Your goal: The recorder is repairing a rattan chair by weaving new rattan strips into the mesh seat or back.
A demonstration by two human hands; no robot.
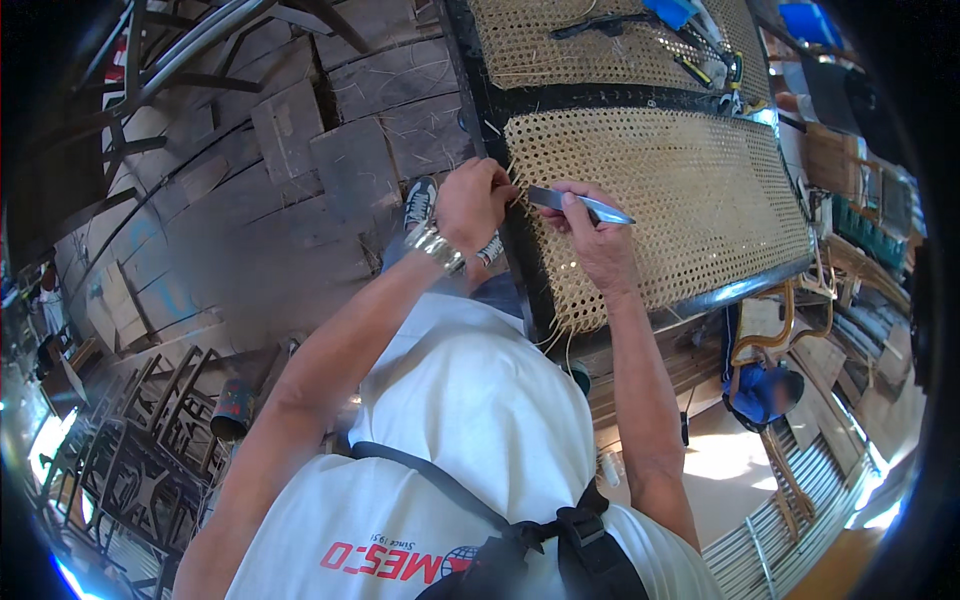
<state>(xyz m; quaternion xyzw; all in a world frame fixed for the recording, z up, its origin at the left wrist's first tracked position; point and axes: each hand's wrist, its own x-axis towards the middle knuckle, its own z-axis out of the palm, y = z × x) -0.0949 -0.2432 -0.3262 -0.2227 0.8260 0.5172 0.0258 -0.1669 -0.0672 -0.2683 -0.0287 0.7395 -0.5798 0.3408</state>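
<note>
A woven cane panel (665, 200) is set in a dark wooden frame (525, 262) in front of me. My left hand (472, 205), with a metal bracelet at the wrist, is at the frame's left edge. Its thumb and fingertips pinch a thin cane strand at the panel's border, partly hidden by the fingers. Over the left part of the weave, my right hand (595, 235) is closed around a pointed metal tool (613, 214). The tool's flat grey end faces my left hand, and its shiny tip points right. Loose cane ends (562, 330) stick out at the near corner.
Pliers (735, 75), a dark tool (605, 25) and a blue item (672, 12) lie on the farther cane panel. Dark chair frames (150, 440) are stacked at lower left. A person in blue (765, 392) is at the right, beside curved wooden parts (785, 320). Wooden planks (350, 165) cover the floor.
</note>
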